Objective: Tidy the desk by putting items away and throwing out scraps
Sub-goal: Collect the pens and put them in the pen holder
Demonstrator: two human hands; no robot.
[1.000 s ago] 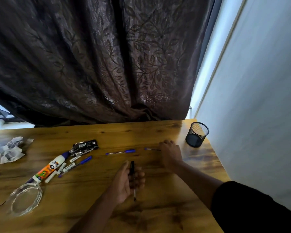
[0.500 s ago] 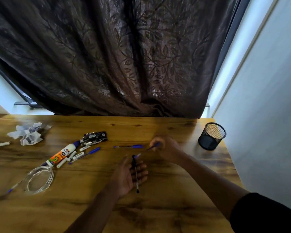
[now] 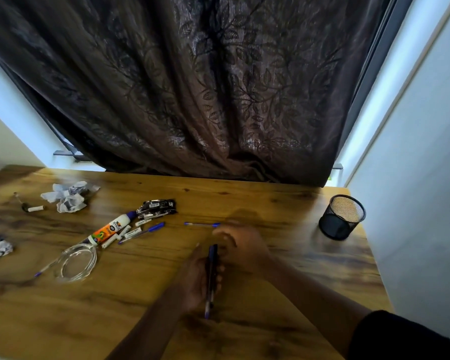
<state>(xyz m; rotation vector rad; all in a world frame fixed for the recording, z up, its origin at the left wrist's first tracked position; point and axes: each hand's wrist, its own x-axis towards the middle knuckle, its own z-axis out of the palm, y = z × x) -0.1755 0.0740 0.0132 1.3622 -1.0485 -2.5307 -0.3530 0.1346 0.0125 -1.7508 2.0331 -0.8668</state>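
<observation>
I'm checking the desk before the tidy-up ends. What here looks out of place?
The mesh pen cup looks empty while pens lie loose: a blue pen mid-desk, others beside the glue bottle. Crumpled paper scraps sit at far left. The left hand holds pens.

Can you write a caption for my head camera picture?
Left hand holds pens over the wooden desk, mesh cup waiting.

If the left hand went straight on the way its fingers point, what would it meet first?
Probably the blue pen lying loose on the desk beyond the left hand, which holds pens. Depth is unclear, and the blurred right hand may come first.
</observation>
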